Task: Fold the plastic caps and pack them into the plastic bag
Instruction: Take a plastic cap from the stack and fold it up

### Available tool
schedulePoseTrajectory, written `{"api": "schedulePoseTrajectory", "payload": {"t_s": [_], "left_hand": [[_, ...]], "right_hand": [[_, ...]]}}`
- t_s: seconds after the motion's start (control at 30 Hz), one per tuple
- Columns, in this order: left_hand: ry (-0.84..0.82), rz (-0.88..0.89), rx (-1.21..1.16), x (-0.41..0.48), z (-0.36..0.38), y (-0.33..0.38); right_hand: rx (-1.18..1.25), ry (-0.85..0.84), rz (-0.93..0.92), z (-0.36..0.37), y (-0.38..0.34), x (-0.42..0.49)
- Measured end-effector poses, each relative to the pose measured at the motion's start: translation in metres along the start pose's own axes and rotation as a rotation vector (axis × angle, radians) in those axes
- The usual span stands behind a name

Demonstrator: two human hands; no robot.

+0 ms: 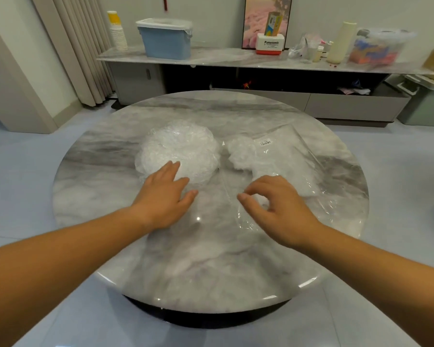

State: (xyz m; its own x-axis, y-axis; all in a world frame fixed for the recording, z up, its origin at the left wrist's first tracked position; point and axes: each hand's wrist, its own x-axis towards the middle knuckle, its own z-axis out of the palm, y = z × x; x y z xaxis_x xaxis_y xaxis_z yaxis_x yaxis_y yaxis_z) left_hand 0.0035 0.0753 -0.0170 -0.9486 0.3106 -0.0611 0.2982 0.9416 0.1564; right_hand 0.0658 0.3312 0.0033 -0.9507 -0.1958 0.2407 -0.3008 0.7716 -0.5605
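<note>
The loose plastic caps (pixel 181 146) lie in one crumpled heap on the left half of the round table (pixel 211 259). The clear plastic bag (pixel 286 151) lies flat on the right half, just beside the heap. I think this placing is practical: each hand has its own material in front of it, and a cap travels only a short way from the heap to the bag. Some white bunched plastic (pixel 241 154) shows at the left side of the bag, near its small label (pixel 265 142). These may be caps that are packed, but I cannot tell if they are inside the bag or only against it.

The left hand (pixel 163 199) is released and flat, with the fingers nearly straight. Its fingertips (pixel 174 165) touch the near edge of the heap, probably to take the next cap.

The right hand (pixel 281 206) hovers over the near corner of the bag, its fingers curled and the thumb close to the forefinger. Whether it pinches the thin film or only rests on it, I cannot tell, because the plastic is transparent there.
</note>
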Motion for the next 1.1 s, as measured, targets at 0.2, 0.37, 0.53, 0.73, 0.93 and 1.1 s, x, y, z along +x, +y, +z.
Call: {"api": "schedulePoseTrajectory", "payload": {"t_s": [0.2,0.37,0.53,0.73,0.93,1.1], "left_hand": [[-0.108,0.073,0.034,0.020,0.000,0.014],[-0.101,0.111,0.104,0.022,0.005,0.013],[-0.136,0.109,0.072,0.018,0.009,0.010],[-0.046,0.092,0.034,0.021,0.004,0.017],[0.049,0.240,-0.018,-0.008,-0.009,0.010],[-0.017,0.353,-0.066,-0.064,-0.009,0.006]], "right_hand": [[-0.259,-0.221,-0.086,0.027,-0.012,0.037],[-0.217,-0.278,-0.112,0.032,-0.009,0.039],[-0.205,-0.290,-0.102,0.029,-0.002,0.034],[-0.194,-0.316,-0.125,0.021,0.001,0.027],[-0.174,-0.289,-0.183,0.013,-0.006,0.019],[-0.281,-0.377,-0.343,0.022,-0.013,0.004]]}}
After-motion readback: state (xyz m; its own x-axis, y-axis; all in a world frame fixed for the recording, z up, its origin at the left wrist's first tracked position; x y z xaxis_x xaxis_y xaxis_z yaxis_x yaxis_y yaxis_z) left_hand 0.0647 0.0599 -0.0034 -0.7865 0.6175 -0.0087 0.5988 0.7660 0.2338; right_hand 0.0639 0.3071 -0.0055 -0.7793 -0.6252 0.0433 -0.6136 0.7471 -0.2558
